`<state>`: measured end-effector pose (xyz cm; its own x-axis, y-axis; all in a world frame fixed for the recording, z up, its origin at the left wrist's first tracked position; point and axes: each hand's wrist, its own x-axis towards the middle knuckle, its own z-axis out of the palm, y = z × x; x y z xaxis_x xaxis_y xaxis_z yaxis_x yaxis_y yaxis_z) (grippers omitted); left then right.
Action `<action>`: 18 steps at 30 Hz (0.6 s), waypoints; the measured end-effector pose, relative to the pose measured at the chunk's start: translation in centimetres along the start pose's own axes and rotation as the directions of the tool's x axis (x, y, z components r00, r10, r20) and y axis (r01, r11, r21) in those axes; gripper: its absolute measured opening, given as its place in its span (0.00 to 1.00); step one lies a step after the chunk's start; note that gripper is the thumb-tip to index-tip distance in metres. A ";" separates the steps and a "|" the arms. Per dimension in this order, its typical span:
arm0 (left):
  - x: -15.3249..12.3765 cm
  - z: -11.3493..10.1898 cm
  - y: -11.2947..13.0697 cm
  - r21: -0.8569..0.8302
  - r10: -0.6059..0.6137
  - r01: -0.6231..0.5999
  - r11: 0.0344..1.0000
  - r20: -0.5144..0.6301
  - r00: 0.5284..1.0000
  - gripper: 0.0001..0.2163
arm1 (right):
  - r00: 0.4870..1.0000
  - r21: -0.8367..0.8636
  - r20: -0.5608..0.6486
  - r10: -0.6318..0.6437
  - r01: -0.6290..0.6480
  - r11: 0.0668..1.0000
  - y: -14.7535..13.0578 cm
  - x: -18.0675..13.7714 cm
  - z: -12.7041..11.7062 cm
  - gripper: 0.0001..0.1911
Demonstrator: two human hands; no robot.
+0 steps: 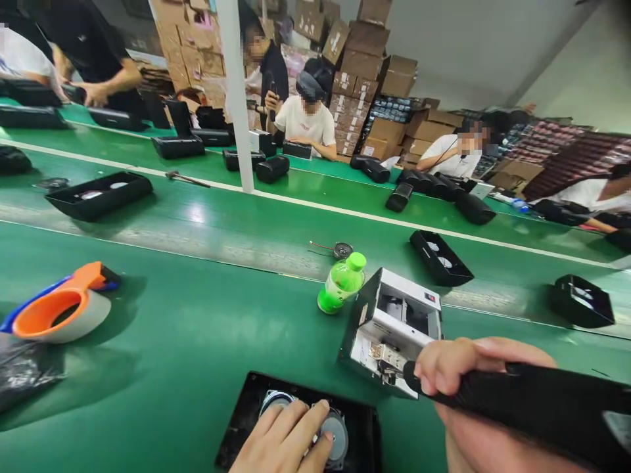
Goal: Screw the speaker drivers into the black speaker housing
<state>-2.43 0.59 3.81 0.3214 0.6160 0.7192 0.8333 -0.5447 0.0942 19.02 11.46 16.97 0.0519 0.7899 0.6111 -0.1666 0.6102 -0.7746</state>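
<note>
My left hand (288, 440) lies with fingers spread flat on a black speaker panel (246, 420) at the bottom edge, covering the space between its two round silver drivers (335, 437). My right hand (473, 381) is wrapped around a long black tool (537, 401), probably an electric screwdriver. The tool's tip sits at the front slot of a small white and black box machine (394, 325) standing on the green table (187, 328).
A green bottle (342, 284) stands beside the machine, a small loose driver (342, 249) behind it. An orange tape dispenser (62, 312) sits at left. Black speaker shells (98, 194) ride the green belt. Other seated workers (305, 118) and stacked cardboard boxes (365, 59) are beyond.
</note>
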 end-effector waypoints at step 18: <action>0.4 -0.8 0.1 -0.078 0.061 -0.050 0.996 0.140 0.988 0.21 | 0.985 -0.059 -0.007 0.174 -0.174 0.983 2.1 1.0 -0.8 0.49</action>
<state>-2.58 0.34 4.60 0.4312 0.6557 0.6198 0.7784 -0.6177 0.1120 19.47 13.59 15.82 0.0293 0.8845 0.4656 -0.1150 0.4657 -0.8774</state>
